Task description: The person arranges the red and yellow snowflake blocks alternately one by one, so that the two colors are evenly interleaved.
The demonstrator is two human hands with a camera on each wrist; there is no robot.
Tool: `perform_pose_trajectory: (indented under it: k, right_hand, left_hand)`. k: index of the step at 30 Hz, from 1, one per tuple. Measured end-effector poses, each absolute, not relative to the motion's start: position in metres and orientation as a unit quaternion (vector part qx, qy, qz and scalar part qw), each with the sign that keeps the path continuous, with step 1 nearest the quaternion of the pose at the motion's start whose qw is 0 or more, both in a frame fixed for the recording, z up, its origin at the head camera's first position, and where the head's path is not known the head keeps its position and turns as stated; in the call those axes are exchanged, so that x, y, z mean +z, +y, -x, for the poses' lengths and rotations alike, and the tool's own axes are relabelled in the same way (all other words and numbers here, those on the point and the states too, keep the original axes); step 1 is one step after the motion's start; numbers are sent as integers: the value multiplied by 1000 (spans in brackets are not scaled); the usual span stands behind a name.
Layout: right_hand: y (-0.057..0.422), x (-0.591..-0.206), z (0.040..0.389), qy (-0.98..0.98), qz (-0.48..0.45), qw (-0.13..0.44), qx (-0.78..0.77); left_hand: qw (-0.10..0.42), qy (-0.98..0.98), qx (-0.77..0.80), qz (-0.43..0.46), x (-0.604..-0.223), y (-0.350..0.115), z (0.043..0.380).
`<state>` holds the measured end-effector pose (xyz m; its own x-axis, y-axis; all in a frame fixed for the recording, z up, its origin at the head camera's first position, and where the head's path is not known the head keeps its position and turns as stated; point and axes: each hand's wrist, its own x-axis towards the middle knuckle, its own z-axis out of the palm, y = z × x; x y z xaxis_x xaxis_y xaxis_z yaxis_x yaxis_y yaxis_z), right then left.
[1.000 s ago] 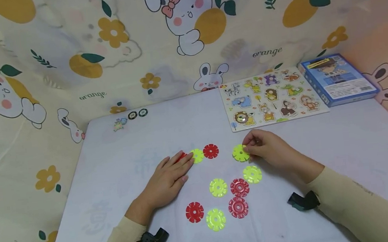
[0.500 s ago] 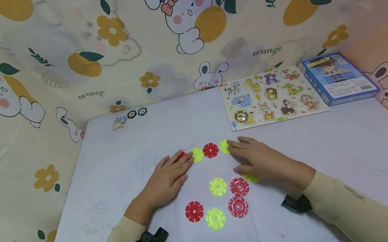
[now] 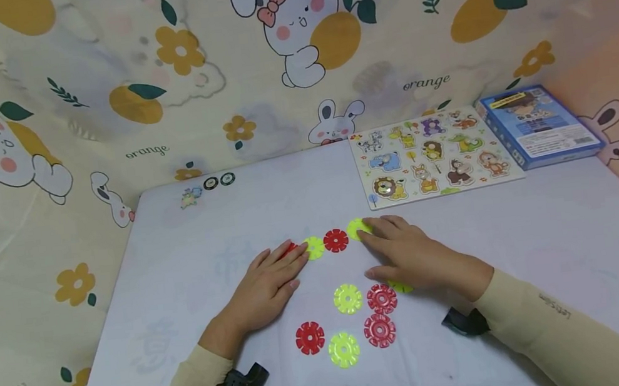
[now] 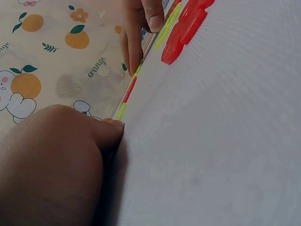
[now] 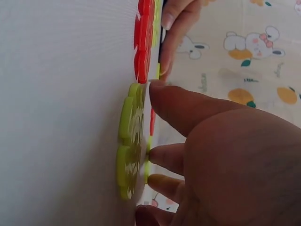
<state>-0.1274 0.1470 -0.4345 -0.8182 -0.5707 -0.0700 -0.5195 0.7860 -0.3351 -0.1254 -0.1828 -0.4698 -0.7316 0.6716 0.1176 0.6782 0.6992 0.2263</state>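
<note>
Cuffs: a black band [image 3: 243,380] is worn at the left, a second black band [image 3: 466,322] at the right.
Nearest discs: a yellow disc [image 3: 344,350] is flanked by a red disc [image 3: 310,338] at left and a darker red disc [image 3: 380,331] at right, all laid flat on the table [image 3: 529,346].
Behind these: another darker red disc [image 3: 382,299] is set close to the first; another yellow disc [image 3: 348,299] is placed just left of it.
Left hand [image 3: 265,289]: its fingers are laid out straight; a mostly hidden red disc [image 3: 289,248] is covered by them, and the next yellow disc [image 3: 314,248] is touched at its edge. Nothing is gripped.
Right hand [image 3: 406,249]: its fingers are extended, thumb held apart; the row's end yellow disc [image 3: 356,229] is touched, not pinched. A further yellow disc [image 3: 401,286] is partly hidden beneath the hand.
Row: a bare red disc [image 3: 336,240] is seen between the hands.
Back left: a small figure [image 3: 191,197] and two black rings [image 3: 210,183] are laid side by side.
Back right: an animal board [image 3: 422,197] is set beside a blue box [image 3: 543,124].
Behind all: a rabbit-and-orange print cloth [image 3: 276,143] is hung.
</note>
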Motion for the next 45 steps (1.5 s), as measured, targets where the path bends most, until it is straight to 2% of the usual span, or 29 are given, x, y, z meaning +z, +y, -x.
perform_pose_trajectory:
  k: [14,20,25,29,36,45]
  right_hand:
    - [146,-433,125,941,276,99,-169]
    - [153,-426,122,914,257,94,-301]
    - [165,-424,113,854,252,150,-430]
    - [171,-432,102,859,247,193,-405]
    - [164,-435,90,887,281,157,-331]
    - [166,-429,94,863,223,149,-427]
  left_hand:
    - [12,-920,-133,370,-470,-183,126]
    - [11,-919,-136,371,-469,-183,126]
    - [14,-919,-133,371,-469,-183,125]
    - [13,-919,-134,370,-468,-182,125]
    - [13,-919,-134,369,-468,-183,124]
    - [16,-918,-136,372,-469,-182,125]
